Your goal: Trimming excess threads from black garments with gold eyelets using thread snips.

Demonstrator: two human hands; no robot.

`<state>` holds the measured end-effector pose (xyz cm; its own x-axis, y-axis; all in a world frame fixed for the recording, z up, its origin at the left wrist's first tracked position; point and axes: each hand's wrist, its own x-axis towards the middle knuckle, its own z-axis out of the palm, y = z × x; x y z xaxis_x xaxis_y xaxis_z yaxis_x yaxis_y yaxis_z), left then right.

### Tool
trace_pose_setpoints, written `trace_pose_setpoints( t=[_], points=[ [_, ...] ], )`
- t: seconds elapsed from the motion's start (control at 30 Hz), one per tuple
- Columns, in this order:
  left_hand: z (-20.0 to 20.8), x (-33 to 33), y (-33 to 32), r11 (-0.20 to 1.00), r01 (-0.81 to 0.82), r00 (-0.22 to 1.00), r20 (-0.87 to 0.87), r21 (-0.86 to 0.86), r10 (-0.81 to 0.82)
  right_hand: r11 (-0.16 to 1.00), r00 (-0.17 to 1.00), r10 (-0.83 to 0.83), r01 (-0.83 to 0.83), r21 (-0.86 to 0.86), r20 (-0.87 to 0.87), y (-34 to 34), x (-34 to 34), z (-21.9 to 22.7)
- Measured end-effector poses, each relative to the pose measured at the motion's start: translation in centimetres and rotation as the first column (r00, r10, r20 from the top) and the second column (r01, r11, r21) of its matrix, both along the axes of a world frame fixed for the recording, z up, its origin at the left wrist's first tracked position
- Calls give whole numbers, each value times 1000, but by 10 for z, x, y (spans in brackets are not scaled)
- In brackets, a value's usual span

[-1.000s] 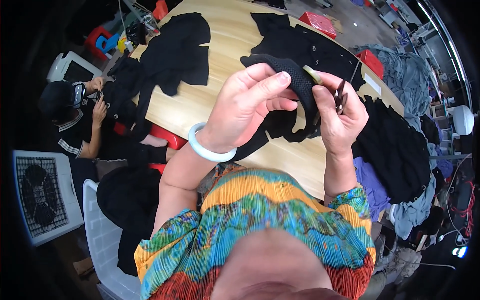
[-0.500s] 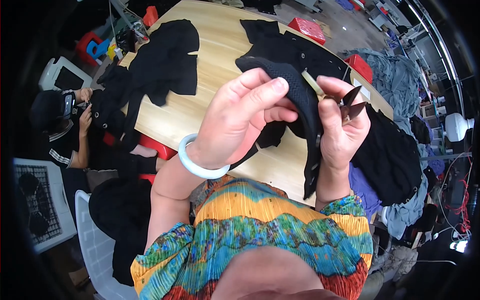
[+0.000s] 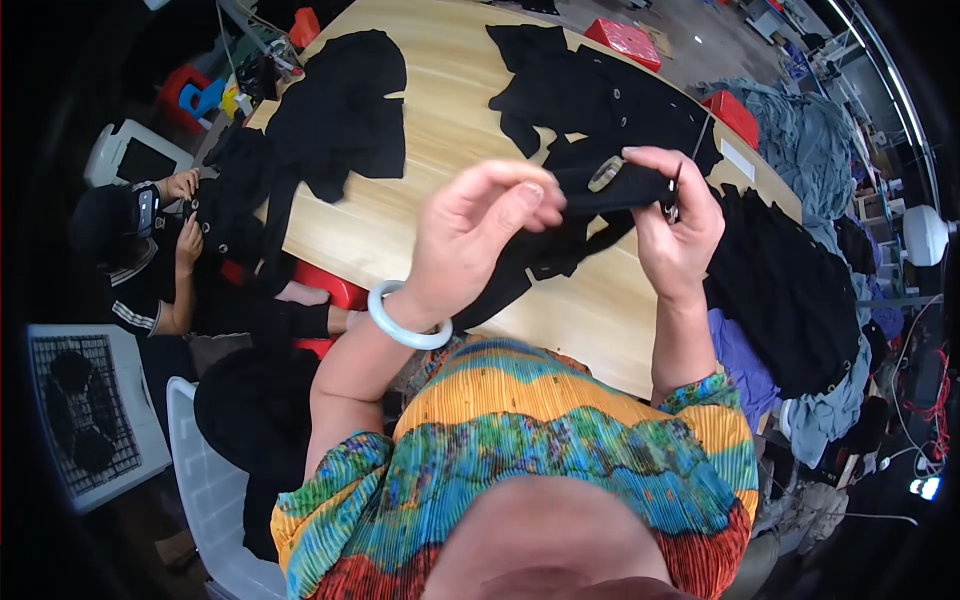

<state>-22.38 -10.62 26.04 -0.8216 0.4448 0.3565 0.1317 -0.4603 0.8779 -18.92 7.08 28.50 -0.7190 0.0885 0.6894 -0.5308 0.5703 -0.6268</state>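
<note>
Standing here, I see a black knit piece (image 3: 640, 188) held up over the wooden table (image 3: 455, 110), stretched between the two hands. The right hand (image 3: 678, 212) is clamped on its far end between thumb and fingers, with a small dark metal tool (image 3: 673, 211) partly hidden in the same grasp. An oval olive button (image 3: 604, 174) shows against the cloth near the right index fingertip. The left hand (image 3: 488, 222), blurred, has its thumb drawn in to its curled fingers at the other end; whether it grips the cloth, I can't tell. A pale bangle (image 3: 402, 318) circles that wrist. Near the table's right edge lies a white sheet (image 3: 739, 158), any marks on it too small to read. White stripes band the sleeve (image 3: 136, 317) of a co-worker (image 3: 160, 250) on the left, bent over dark cloth. Pale marks on a red box (image 3: 622, 43) beyond the table are unreadable too.
</note>
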Motion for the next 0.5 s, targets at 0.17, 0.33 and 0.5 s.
trace_pose_setpoints(
  t=[0.17,0.33,0.5],
  points=[
    [2,-5,3,946,-323,888,-356,-29,292,998,992,53,-49,-34,113,-5,6,12],
    [4,22,-2,919,348,931,180,-187,-316,996,986,2,12,-84,169,-5,6,4],
    [-29,6,21,923,288,743,548,256,-384,998,983,-67,64,20,172,-14,14,-14]
  ],
)
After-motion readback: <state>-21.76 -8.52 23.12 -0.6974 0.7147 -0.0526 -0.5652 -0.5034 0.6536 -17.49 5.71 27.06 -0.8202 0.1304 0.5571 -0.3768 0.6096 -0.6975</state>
